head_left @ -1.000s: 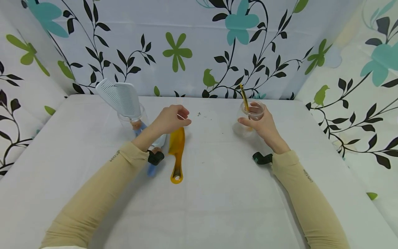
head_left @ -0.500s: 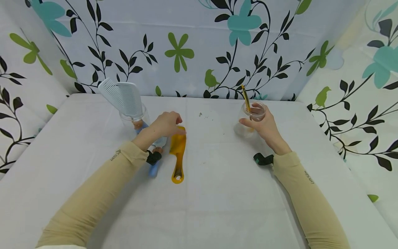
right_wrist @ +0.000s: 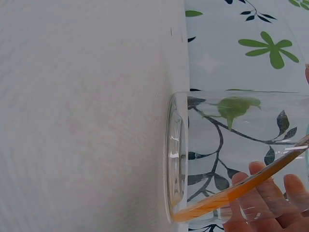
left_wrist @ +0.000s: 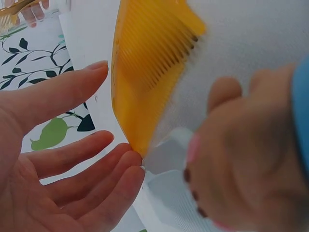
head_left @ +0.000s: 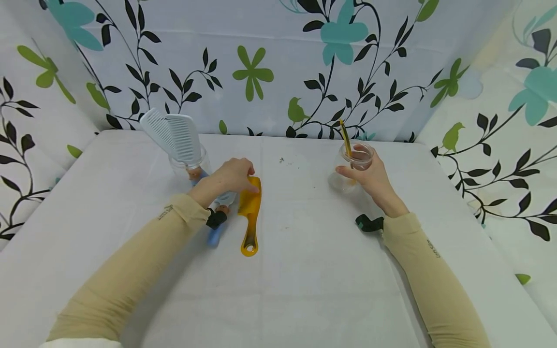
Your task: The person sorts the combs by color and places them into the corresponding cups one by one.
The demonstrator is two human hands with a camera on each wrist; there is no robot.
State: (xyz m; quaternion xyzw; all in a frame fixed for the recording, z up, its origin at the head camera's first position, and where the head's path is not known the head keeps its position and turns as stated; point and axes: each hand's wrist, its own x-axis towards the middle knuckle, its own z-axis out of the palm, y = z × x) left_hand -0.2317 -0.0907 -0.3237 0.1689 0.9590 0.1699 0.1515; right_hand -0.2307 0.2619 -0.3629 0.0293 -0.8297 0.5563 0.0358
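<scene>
My left hand is over the toothed end of an orange comb lying on the table, its handle toward me. In the left wrist view, fingertips are right at the comb's tip, and the thumb stands just off its back edge. My right hand grips a clear glass jar from the side. Inside it, another orange comb leans at a slant. Beneath my left wrist lies a pale comb with a blue handle and a brown bear figure.
Two pale combs with wide toothed heads stand in another glass jar at the back left. Small dark specks dot the white table. A patterned curtain hangs behind the table's far edge.
My left hand has come down and slightly toward me onto the orange comb's toothed end. The right hand keeps its grip on the jar.
</scene>
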